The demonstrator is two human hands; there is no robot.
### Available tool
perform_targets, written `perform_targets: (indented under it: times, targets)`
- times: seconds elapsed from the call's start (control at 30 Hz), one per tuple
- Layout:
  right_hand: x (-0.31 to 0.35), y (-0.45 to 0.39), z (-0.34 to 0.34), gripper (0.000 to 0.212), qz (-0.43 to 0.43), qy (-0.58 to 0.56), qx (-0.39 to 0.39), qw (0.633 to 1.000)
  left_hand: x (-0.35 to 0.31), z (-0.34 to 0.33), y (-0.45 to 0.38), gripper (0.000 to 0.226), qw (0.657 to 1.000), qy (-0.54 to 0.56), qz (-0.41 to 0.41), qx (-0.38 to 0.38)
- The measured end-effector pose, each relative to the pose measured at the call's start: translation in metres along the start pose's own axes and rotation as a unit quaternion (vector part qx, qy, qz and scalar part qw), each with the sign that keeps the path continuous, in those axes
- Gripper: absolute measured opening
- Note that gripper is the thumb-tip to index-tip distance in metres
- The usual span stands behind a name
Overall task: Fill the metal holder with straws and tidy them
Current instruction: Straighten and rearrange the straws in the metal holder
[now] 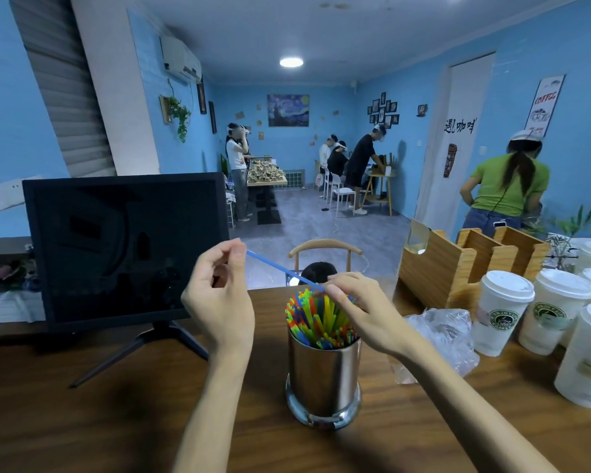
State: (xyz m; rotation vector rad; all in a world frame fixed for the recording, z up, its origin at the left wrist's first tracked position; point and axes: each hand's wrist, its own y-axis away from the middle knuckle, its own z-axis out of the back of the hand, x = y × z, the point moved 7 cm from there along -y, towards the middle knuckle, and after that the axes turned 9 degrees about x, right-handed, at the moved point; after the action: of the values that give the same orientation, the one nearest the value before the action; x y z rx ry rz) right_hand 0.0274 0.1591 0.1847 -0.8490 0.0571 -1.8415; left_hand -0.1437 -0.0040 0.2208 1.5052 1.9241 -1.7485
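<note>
1. Holding one blue straw (280, 268) flat above the metal holder (323, 377), we pinch one end with our left hand (219, 295) and the other with our right hand (359, 302).
2. The holder stands mid-tabletop (116, 421), full of bright straws (318, 319).
3. White cups (502, 312) wait by the right edge.

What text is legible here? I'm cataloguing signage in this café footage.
"COFFEE", red, on the wall poster; its smaller print is unreadable.
"遇咖啡", roughly, in black characters on the door.
Green round logos on the paper cups: ring text too blurred to read.
</note>
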Motion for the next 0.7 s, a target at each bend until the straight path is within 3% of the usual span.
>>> perform_targets:
  times: [0.1, 0.2, 0.33, 0.43, 0.5, 0.6, 0.7]
  targets:
    - [-0.004, 0.000, 0.013, 0.030, -0.010, -0.101, -0.024, 0.995, 0.005, -0.004, 0.003, 0.026, 1.000, 0.009, 0.012, 0.013]
    - [-0.014, 0.001, 0.038, 0.018, -0.043, -0.240, -0.074, 0.967, 0.029, -0.007, 0.009, 0.025, 0.995, 0.012, 0.061, 0.072]
    - [-0.031, 0.005, 0.072, 0.026, -0.085, -0.415, -0.175, 0.889, 0.053, -0.019, 0.024, 0.020, 0.971, -0.041, 0.111, 0.207]
    - [-0.026, 0.000, 0.084, 0.035, -0.037, -0.514, -0.230, 0.825, 0.058, -0.038, 0.045, 0.021, 0.925, -0.104, 0.131, 0.341]
    - [-0.017, -0.003, 0.088, 0.037, -0.001, -0.506, -0.271, 0.819, 0.057, -0.045, 0.055, 0.024, 0.903, -0.151, 0.123, 0.384]
    - [-0.010, 0.002, 0.098, 0.030, 0.039, -0.438, -0.350, 0.827, 0.046, -0.044, 0.061, 0.016, 0.896, -0.179, 0.094, 0.396]
    - [-0.008, 0.010, 0.107, 0.023, 0.066, -0.335, -0.400, 0.851, 0.041, -0.045, 0.072, 0.015, 0.850, -0.205, 0.106, 0.474]
